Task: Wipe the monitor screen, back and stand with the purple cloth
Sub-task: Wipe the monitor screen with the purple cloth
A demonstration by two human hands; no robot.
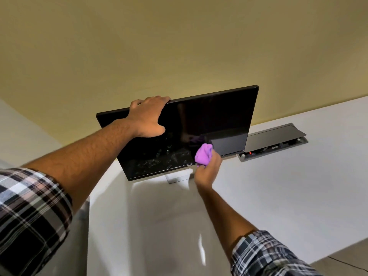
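A black monitor stands on a white desk, its dark screen facing me with smudges and droplet marks across the lower left. My left hand grips the monitor's top edge, fingers over the back and thumb on the screen. My right hand holds a bunched purple cloth against the screen's lower edge, right of the logo. A grey stand shows just below the bezel; the monitor's back is hidden.
An open grey cable box with sockets is set into the desk right of the monitor. A yellow wall rises close behind. The desk's left edge drops off near my left forearm.
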